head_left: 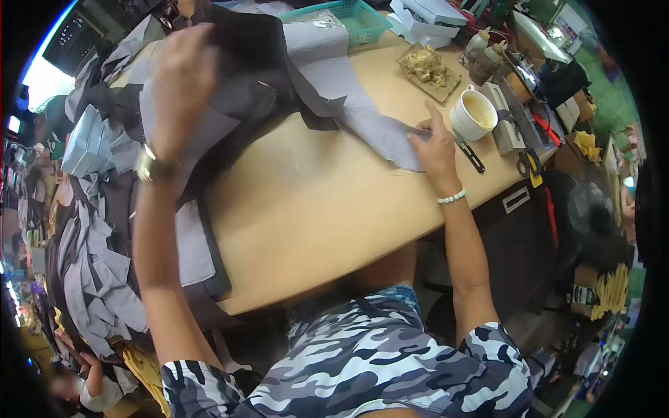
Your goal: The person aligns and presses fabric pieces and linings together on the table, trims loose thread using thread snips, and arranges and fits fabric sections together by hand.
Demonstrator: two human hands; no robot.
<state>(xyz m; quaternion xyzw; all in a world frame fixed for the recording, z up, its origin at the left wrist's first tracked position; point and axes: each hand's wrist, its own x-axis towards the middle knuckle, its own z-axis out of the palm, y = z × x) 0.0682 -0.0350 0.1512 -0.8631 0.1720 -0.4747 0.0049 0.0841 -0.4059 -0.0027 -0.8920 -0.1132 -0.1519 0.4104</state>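
My left hand [182,87] is smeared by motion over the dark fabric [254,56] at the back left; its fingers are too blurred to read. A long grey fabric piece [373,125] stretches from beneath the dark fabric towards the right side of the table. At its near right end is my right hand [439,155], with the cloth's edge between thumb and fingers and the index finger pointing away. Just beyond this hand stands a white cup [475,115] with pale contents. A black utility knife [471,157] lies beside the cup.
Layered grey and black cloth [97,279] hangs along the table's left side. Farther back are a crumpled yellowish heap on a board [427,70], a teal basket [362,24] and squeeze bottles [486,63]. Scissors [529,167] sit at the right edge. Another person [94,383] is at lower left.
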